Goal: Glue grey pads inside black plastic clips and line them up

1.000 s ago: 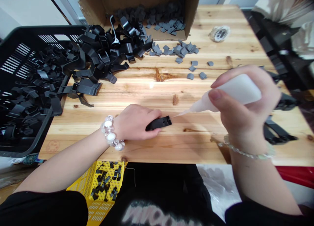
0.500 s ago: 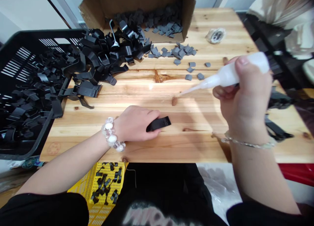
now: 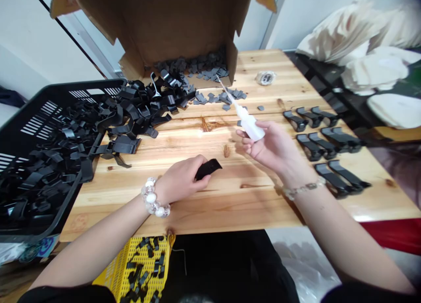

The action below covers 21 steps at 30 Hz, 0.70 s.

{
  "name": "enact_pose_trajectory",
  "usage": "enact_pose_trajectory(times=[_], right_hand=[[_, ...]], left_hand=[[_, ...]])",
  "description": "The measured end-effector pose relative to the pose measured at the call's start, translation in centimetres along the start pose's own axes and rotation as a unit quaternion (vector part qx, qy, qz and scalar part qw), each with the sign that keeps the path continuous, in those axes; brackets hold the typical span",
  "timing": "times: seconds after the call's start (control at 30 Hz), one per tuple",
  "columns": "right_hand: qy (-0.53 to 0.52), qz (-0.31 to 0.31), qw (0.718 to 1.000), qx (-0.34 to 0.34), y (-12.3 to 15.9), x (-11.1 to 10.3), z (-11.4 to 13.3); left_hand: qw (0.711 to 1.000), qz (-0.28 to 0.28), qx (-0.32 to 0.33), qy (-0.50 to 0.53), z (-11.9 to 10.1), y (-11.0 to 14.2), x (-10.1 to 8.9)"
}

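My left hand [image 3: 180, 179] is closed round a black curved plastic clip [image 3: 209, 168], whose end sticks out between thumb and fingers, low over the wooden table. My right hand [image 3: 268, 146] grips a white squeeze bottle [image 3: 249, 123] by its base, palm partly turned up. The bottle's long thin nozzle [image 3: 226, 91] points up and away, towards small grey pads [image 3: 235, 94] scattered on the table. To the right of this hand, several black clips [image 3: 325, 146] lie in short rows.
A black crate [image 3: 62, 86] on the left overflows with black clips [image 3: 131, 105]. At the back stands an open cardboard box [image 3: 177, 26] holding grey pads. A roll of tape [image 3: 265, 78] lies at the back right. Below the table edge is a yellow basket [image 3: 112, 268] with black pieces.
My right hand has drawn left and turned over, so the bottle's nozzle swung from pointing left to pointing up and away. My left hand still holds the clip. The view has shifted, showing the clip rows.
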State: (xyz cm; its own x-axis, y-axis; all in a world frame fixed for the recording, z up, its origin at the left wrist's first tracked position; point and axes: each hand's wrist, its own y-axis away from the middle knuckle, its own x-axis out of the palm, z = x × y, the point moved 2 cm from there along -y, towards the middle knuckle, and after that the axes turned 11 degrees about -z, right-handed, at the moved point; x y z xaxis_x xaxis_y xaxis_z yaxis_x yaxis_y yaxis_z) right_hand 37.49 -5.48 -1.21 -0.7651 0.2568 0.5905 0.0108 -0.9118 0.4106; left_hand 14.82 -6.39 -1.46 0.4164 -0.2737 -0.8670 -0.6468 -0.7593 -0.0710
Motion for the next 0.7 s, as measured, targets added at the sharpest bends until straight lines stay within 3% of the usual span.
enact_pose_trajectory(times=[0.2, 0.4, 0.7], right_hand=[[-0.025, 0.017, 0.999, 0.035, -0.6, 0.0, -1.5], [0.073, 0.018, 0.996, -0.037, -0.1, 0.3, -2.2], [0.147, -0.037, 0.978, -0.142, -0.2, -0.1, -1.7]], left_hand=[[0.992, -0.002, -0.057, 0.113, 1.1, -0.1, 0.5], [0.92, 0.004, -0.105, 0.378, 1.6, -0.6, 1.4], [0.906, -0.01, -0.101, 0.411, 1.6, -0.7, 1.3]])
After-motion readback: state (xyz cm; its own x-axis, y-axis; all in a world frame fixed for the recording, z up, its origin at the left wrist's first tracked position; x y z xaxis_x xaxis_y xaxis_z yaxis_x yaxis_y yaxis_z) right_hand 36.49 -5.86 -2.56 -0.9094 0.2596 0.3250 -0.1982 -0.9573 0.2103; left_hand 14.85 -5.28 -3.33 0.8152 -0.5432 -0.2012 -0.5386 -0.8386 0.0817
